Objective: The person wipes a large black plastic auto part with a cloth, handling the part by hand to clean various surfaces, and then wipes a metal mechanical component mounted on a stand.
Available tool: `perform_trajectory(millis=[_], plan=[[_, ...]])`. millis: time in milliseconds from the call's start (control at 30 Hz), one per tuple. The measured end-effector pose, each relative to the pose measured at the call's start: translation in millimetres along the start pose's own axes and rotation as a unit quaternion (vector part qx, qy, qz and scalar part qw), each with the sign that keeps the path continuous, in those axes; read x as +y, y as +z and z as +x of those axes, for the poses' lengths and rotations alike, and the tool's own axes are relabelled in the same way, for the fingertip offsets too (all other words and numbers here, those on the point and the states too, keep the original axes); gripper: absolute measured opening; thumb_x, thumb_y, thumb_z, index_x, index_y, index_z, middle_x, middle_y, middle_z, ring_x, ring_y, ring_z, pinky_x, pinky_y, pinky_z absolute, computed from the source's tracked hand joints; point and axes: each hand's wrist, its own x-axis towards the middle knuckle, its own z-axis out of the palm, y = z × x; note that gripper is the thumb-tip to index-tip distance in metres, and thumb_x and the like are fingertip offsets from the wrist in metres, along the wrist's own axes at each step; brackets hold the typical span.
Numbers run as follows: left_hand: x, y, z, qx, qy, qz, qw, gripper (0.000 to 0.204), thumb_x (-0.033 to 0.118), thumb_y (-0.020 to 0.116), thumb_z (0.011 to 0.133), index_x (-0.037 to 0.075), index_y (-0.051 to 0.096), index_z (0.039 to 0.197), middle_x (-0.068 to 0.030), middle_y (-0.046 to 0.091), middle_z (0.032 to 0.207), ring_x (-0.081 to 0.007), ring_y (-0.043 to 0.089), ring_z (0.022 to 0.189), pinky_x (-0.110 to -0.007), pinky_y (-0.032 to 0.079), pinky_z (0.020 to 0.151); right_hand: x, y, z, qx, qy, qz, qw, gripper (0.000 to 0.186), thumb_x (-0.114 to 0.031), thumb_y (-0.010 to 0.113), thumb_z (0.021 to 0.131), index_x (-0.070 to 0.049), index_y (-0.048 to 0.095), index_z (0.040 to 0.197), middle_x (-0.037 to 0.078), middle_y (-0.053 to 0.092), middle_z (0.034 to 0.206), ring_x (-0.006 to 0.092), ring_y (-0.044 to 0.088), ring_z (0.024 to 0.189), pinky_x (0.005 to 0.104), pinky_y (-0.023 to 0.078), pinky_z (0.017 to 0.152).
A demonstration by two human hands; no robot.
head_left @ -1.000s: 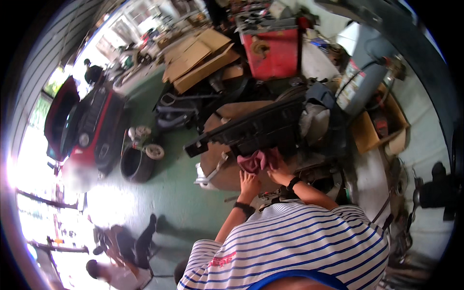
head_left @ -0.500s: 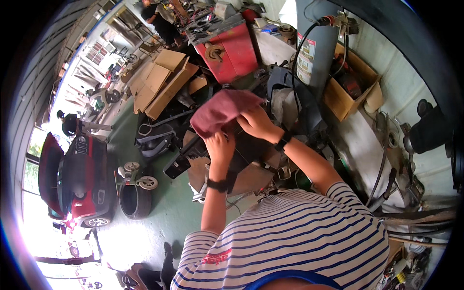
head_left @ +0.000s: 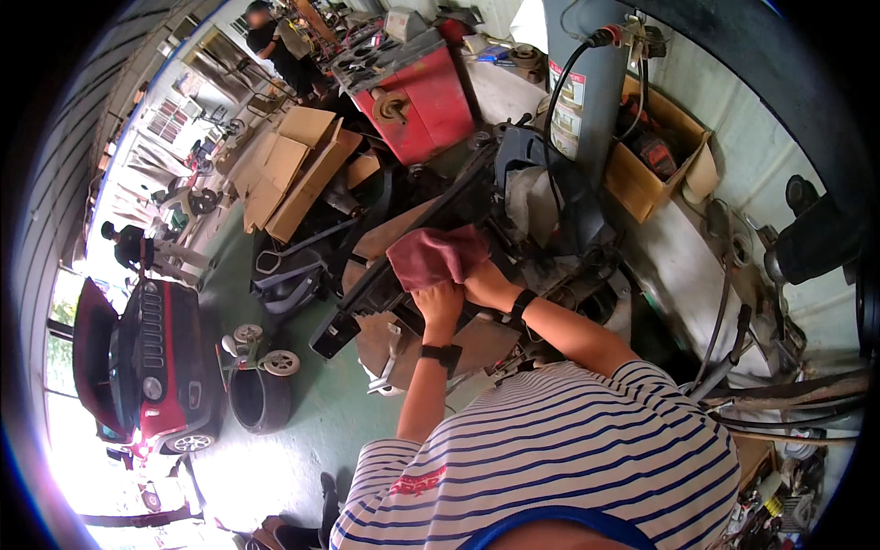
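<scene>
A dark pink cloth (head_left: 434,253) hangs between my two hands in front of me, its far part spread out and folded over. My left hand (head_left: 438,304) pinches the cloth's near left edge, fingers closed. At the near right edge, my right hand (head_left: 489,286) grips the same cloth, some of its fingers hidden by the fabric. Below and beyond the cloth lie black plastic vehicle panels (head_left: 353,307) and brown cardboard pieces (head_left: 481,344).
Flattened cardboard boxes (head_left: 291,165) and a red cabinet (head_left: 417,101) stand ahead. To the right are a grey cylinder tank (head_left: 587,87) with a black hose and an open carton (head_left: 642,188). A tyre (head_left: 259,394) and a red car (head_left: 156,367) are left; two people are farther off.
Both hands have come lower and closer together, bringing the cloth down toward me. It was spread wider and higher; now it is more bunched. My view has shifted slightly.
</scene>
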Motion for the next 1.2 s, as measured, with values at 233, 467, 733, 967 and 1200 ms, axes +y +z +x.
perform_trajectory(millis=[233, 467, 733, 967, 1200], plan=[[3.8, 19.8, -8.3, -0.005, -0.033, 0.013, 0.999, 0.062, 0.026, 0.062, 0.077, 0.006, 0.048, 0.135, -0.0212, 0.046, 0.138, -0.0402, 0.041, 0.128, -0.053, 0.032, 0.106, 1.2, -0.4, -7.0, -0.006, 0.004, -0.033, 0.999, 0.038, -0.014, 0.059, 0.079, -0.006, 0.057, 0.116, 0.019, 0.058, 0.116, 0.0366, 0.056, 0.106, 0.0455, 0.047, 0.087], [2.7, 48.3, -35.6, -0.085, -0.035, 0.037, 0.995, 0.064, 0.032, 0.059, 0.08, 0.011, 0.044, 0.139, -0.0188, 0.041, 0.143, -0.0376, 0.031, 0.137, -0.056, 0.021, 0.11, 16.5, 8.8, -40.1, -0.095, 0.064, -0.05, 0.992, 0.035, -0.017, 0.059, 0.078, -0.005, 0.06, 0.111, 0.019, 0.06, 0.111, 0.0357, 0.059, 0.1, 0.0438, 0.05, 0.082], [12.9, 50.6, -46.2, -0.017, -0.011, -0.097, 0.995, 0.046, 0.016, 0.063, 0.073, 0.009, 0.06, 0.118, -0.0177, 0.054, 0.127, -0.0393, 0.044, 0.124, -0.052, 0.035, 0.102, 23.0, 8.4, -50.7, -0.122, 0.05, -0.076, 0.988, 0.039, -0.019, 0.061, 0.076, -0.005, 0.059, 0.112, 0.02, 0.06, 0.111, 0.037, 0.058, 0.101, 0.0462, 0.048, 0.084], [13.4, 55.2, -49.2, 0.007, 0.024, -0.118, 0.993, 0.053, 0.011, 0.063, 0.07, 0.011, 0.056, 0.123, -0.0161, 0.059, 0.117, -0.0383, 0.055, 0.105, -0.048, 0.049, 0.081, 11.7, -0.6, -65.3, -0.06, 0.081, -0.021, 0.995, 0.038, -0.016, 0.059, 0.078, -0.006, 0.057, 0.115, 0.018, 0.059, 0.111, 0.0377, 0.056, 0.104, 0.0473, 0.046, 0.087], [26.1, 67.1, -83.9, -0.125, 0.077, -0.022, 0.989, 0.048, 0.021, 0.055, 0.08, 0.017, 0.055, 0.127, -0.0071, 0.051, 0.134, -0.033, 0.032, 0.135, -0.065, 0.011, 0.11, 43.4, -2.3, -158.0, -0.177, 0.161, -0.115, 0.964, 0.033, -0.008, 0.059, 0.076, -0.003, 0.063, 0.108, 0.02, 0.058, 0.114, 0.0388, 0.058, 0.099, 0.0448, 0.049, 0.084]])
